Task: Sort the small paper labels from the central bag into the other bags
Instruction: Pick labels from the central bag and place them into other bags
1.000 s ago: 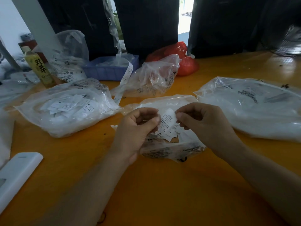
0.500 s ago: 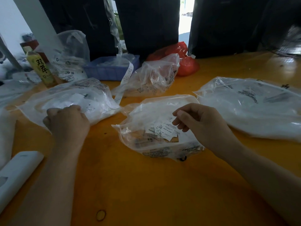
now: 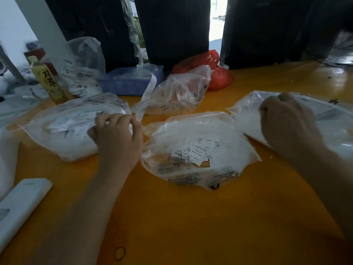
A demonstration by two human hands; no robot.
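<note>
orange table (image 3: 191, 217) strewn with plastic bags, both hands out at the side bags.
blue tray (image 3: 131, 82), red bag (image 3: 215, 73), bottle (image 3: 48, 82) and white remote (image 3: 19, 205) ring the work. labels (image 3: 198, 150) lie in the central bag (image 3: 193, 148). left hand (image 3: 118, 138) is curled, knuckles up, at the left bag (image 3: 72, 127); right hand (image 3: 286, 121) likewise on the right bag (image 3: 324, 119); what either grips, cannot tell.

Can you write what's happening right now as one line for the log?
left hand: at left bag | right hand: at right bag | central bag: untouched, labels inside
</note>
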